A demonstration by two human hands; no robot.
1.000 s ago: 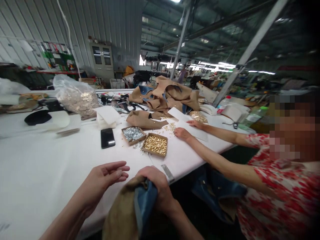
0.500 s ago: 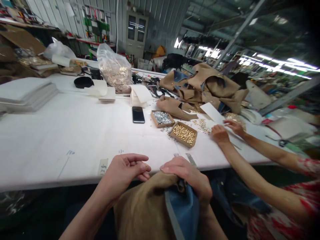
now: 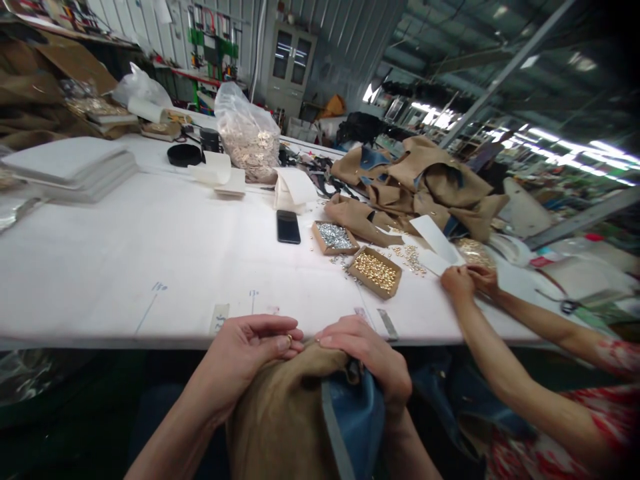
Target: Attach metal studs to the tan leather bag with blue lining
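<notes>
My left hand (image 3: 250, 350) pinches a small gold rivet (image 3: 289, 338) between thumb and fingers, just left of the leather's folded top edge. My right hand (image 3: 367, 353) is closed over that edge, gripping the leather piece (image 3: 285, 413), which is brown suede on one face and smooth blue (image 3: 356, 413) on the other. The leather hangs in front of the table edge. Beyond the hands, an open cardboard box of gold rivets (image 3: 376, 270) sits on the table beside a box of silver rivets (image 3: 334, 236).
A co-worker's hands (image 3: 467, 280) work at the right by a white sheet (image 3: 436, 239) and loose gold pieces (image 3: 410, 257). A phone (image 3: 288, 227), a plastic bag of parts (image 3: 250, 140), a leather pile (image 3: 430, 177) and stacked white sheets (image 3: 70, 163) lie on the white table (image 3: 190, 247).
My left hand has come closer to the leather's edge, and the gold rivet in its fingers shows more clearly. The co-worker's hands have drawn together. The camera view has shifted slightly.
</notes>
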